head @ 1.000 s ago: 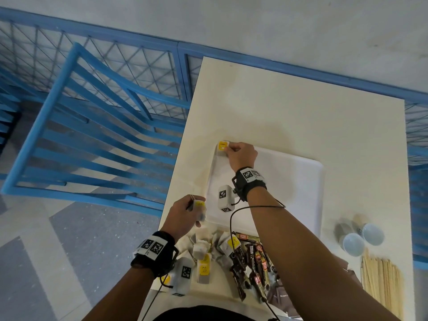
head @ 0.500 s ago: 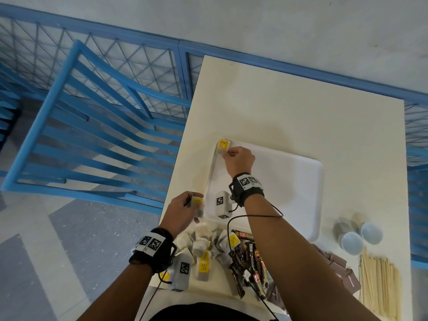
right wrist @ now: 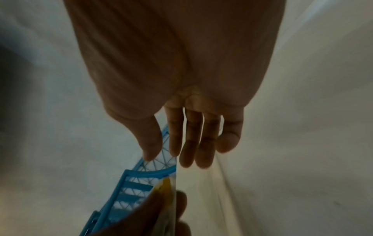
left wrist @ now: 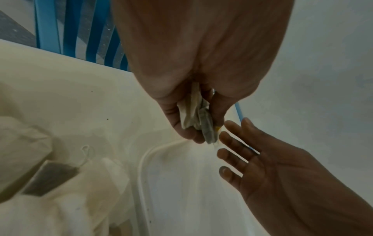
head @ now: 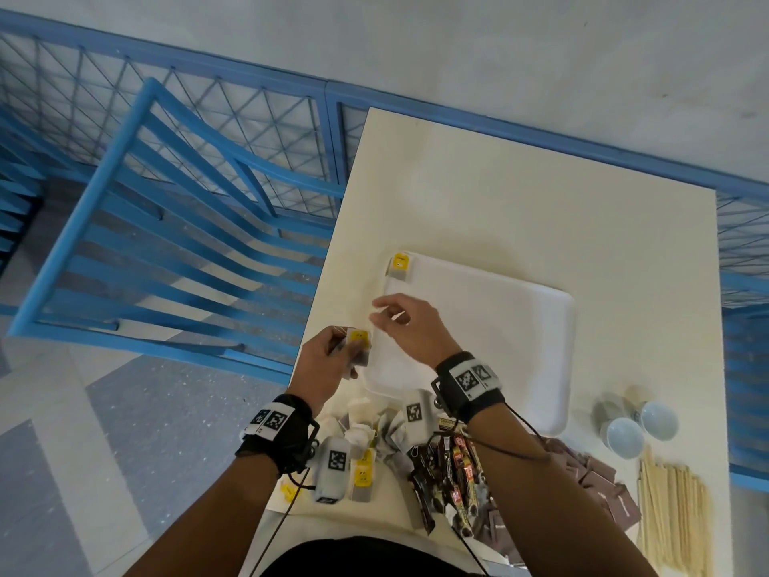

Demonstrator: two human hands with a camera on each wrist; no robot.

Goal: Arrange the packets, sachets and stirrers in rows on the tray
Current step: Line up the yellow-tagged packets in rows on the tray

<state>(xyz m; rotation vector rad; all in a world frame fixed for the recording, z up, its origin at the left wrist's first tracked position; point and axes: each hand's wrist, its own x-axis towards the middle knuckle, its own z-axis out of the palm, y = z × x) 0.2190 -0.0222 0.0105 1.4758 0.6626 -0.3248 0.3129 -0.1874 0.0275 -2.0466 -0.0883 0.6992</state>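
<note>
- One yellow-tagged tea sachet (head: 398, 266) lies at the tray's far left corner, well ahead of both hands; it is the only item on the tray (head: 499, 326)
- A second sachet (head: 358, 347) is pinched in the left hand (head: 326, 364), fingers curled round it along with some crumpled wrapper or string, just off the tray's left edge
- The right hand (head: 410, 326) hovers empty over the tray, fingers straight and spread, its fingertips (left wrist: 226, 138) just beside the held sachet
- My reading: a hand-over is in hand, the first row barely begun; next the right hand must pinch this sachet and lay it beside the first, tag aligned
- Nearer the body than both hands lies the heap: more sachets (head: 362, 472), dark stick packets (head: 449, 472), brown packets (head: 603, 481)
- Wooden stirrers (head: 670, 514) and two cups (head: 641, 426) lie right of the right wrist
</note>
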